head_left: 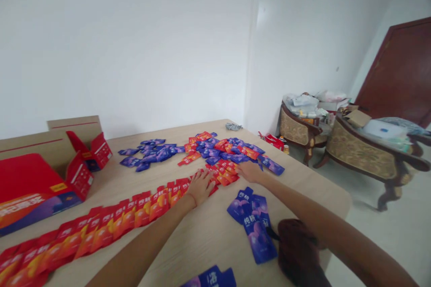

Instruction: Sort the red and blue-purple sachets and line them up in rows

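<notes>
My left hand [201,186] lies flat, fingers spread, on the right end of a long overlapping row of red pouches [141,210] with orange fruit prints. My right hand [249,171] touches the right side of a short fan of red pouches [225,171]; its fingers look stretched out, their tips partly hidden. Just behind both hands is a mixed pile of purple and red pouches [215,147]. Several purple pouches [257,233] lie below my right forearm, and another purple pouch [212,278] is cut off by the bottom edge.
Open red cartons [30,179] stand on the table's left side. A group of purple pouches [151,152] lies behind the row. A crumpled grey item [233,126] rests at the far corner. A dark, blurred object [299,251] is beneath my right forearm. Loaded armchairs [365,148] stand right.
</notes>
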Demonstrator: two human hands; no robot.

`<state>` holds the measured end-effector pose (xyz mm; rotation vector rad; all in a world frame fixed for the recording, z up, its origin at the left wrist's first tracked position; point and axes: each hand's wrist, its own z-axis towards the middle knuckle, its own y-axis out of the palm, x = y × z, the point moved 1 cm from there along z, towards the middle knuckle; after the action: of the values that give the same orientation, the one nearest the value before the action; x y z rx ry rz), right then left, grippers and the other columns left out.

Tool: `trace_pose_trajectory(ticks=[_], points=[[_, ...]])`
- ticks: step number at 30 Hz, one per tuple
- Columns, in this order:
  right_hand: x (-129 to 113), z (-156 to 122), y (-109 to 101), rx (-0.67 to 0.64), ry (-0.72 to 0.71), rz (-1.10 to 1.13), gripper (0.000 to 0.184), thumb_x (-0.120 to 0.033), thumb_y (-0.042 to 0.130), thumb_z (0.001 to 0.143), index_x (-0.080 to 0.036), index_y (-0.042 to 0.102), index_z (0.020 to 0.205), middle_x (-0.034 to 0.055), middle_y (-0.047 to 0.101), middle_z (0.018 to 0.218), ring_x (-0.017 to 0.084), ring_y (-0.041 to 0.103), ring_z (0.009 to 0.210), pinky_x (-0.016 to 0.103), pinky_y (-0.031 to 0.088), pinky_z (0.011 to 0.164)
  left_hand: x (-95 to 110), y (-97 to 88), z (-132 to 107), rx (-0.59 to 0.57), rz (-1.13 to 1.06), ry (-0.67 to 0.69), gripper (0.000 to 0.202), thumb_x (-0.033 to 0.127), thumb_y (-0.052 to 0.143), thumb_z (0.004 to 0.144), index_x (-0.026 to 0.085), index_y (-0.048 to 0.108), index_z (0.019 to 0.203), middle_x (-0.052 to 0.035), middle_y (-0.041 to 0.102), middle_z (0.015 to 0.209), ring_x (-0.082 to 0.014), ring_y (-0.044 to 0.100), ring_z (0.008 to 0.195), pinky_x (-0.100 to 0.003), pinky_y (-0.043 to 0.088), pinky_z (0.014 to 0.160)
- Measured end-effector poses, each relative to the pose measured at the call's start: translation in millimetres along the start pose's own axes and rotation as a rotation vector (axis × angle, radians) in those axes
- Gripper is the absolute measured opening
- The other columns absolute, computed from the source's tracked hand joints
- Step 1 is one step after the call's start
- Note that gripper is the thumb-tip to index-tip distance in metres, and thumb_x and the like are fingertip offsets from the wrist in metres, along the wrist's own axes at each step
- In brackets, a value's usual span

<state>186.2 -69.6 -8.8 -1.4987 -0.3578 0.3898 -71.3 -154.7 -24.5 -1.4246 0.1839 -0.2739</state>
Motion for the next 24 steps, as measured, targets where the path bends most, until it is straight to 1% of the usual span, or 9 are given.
trace_pose_trajectory(ticks=[4, 6, 8, 10, 12, 15, 18, 20, 24], points=[[19, 14, 4, 0.009, 0.011, 0.076, 0.057, -0.035, 0.020, 0.109, -0.017, 0.074, 0.115, 0.0128, 0.076, 0.112, 0.022, 0.071, 0.103, 0.030, 0.051, 0.086, -3, -18.6, -28, 0.071, -0.001, -0.047, 0.054, 0.043, 0.024, 0.110, 0.028, 0.033, 0.161, -0.0047, 0.032, 0.168, -0.0304, 0.022, 0.157, -0.053, 0.020, 0.126], [22, 18, 12, -0.005, -0.020, 0.106, 0.052, -0.032, 0.025, 0.108, -0.020, 0.073, 0.119, 0.0104, 0.075, 0.117, 0.021, 0.068, 0.109, 0.031, 0.049, 0.092, -7, -18.7, -48, 0.047, -0.016, -0.071, 0.055, 0.044, 0.027, 0.109, 0.026, 0.032, 0.162, -0.0080, 0.030, 0.169, -0.0320, 0.022, 0.157, -0.055, 0.020, 0.126], [25, 21, 21, -0.019, -0.027, 0.117, 0.046, -0.031, 0.031, 0.107, -0.022, 0.069, 0.131, 0.0105, 0.070, 0.129, 0.024, 0.062, 0.121, 0.037, 0.045, 0.103, -12, -12.6, -66, -0.023, -0.037, -0.076, 0.059, 0.046, 0.033, 0.108, 0.022, 0.032, 0.162, -0.0123, 0.030, 0.168, -0.0345, 0.023, 0.156, -0.055, 0.022, 0.125], [29, 25, 29, -0.024, 0.013, 0.114, 0.048, -0.032, 0.033, 0.106, -0.024, 0.059, 0.145, 0.0130, 0.060, 0.144, 0.031, 0.054, 0.132, 0.051, 0.040, 0.109, -14, -4.8, -75, -0.076, -0.053, -0.064, 0.063, 0.050, 0.035, 0.107, 0.021, 0.029, 0.163, -0.0134, 0.030, 0.168, -0.0350, 0.022, 0.156, -0.054, 0.023, 0.125], [33, 29, 35, -0.030, 0.071, 0.105, 0.051, -0.036, 0.032, 0.106, -0.027, 0.051, 0.153, 0.0151, 0.052, 0.153, 0.038, 0.047, 0.137, 0.063, 0.039, 0.107, -15, 0.4, -76, -0.084, -0.063, -0.054, 0.065, 0.054, 0.032, 0.108, 0.023, 0.024, 0.165, -0.0122, 0.029, 0.169, -0.0346, 0.020, 0.157, -0.055, 0.022, 0.125], [36, 37, 37, -0.032, 0.125, 0.096, 0.053, -0.040, 0.031, 0.106, -0.031, 0.050, 0.154, 0.0139, 0.048, 0.156, 0.044, 0.041, 0.141, 0.070, 0.038, 0.106, -13, 0.8, -68, -0.079, -0.070, -0.059, 0.068, 0.062, 0.028, 0.107, 0.026, 0.023, 0.165, -0.0114, 0.027, 0.169, -0.0382, 0.018, 0.157, -0.060, 0.020, 0.125], [39, 44, 34, -0.011, 0.133, 0.090, 0.052, -0.040, 0.033, 0.104, -0.036, 0.049, 0.154, 0.0098, 0.047, 0.158, 0.042, 0.038, 0.143, 0.070, 0.036, 0.108, -10, -2.5, -63, -0.056, -0.069, -0.056, 0.069, 0.065, 0.030, 0.105, 0.030, 0.025, 0.165, -0.0082, 0.020, 0.172, -0.0409, 0.014, 0.157, -0.064, 0.017, 0.124], [45, 49, 31, 0.008, 0.136, 0.087, 0.053, -0.036, 0.040, 0.102, -0.039, 0.047, 0.154, 0.0080, 0.047, 0.158, 0.041, 0.039, 0.143, 0.070, 0.035, 0.109, -8, -1.5, -64, -0.044, -0.070, -0.042, 0.066, 0.063, 0.032, 0.105, 0.033, 0.026, 0.164, -0.0062, 0.020, 0.172, -0.0406, 0.016, 0.157, -0.064, 0.019, 0.124], [64, 60, 25, 0.037, 0.165, 0.094, 0.052, -0.023, 0.049, 0.094, -0.032, 0.062, 0.143, 0.0105, 0.059, 0.147, 0.035, 0.050, 0.136, 0.057, 0.041, 0.110, -7, 11.0, -69, -0.006, -0.072, -0.024, 0.061, 0.055, 0.034, 0.108, 0.031, 0.029, 0.163, -0.0068, 0.028, 0.169, -0.0400, 0.023, 0.155, -0.065, 0.022, 0.123]])
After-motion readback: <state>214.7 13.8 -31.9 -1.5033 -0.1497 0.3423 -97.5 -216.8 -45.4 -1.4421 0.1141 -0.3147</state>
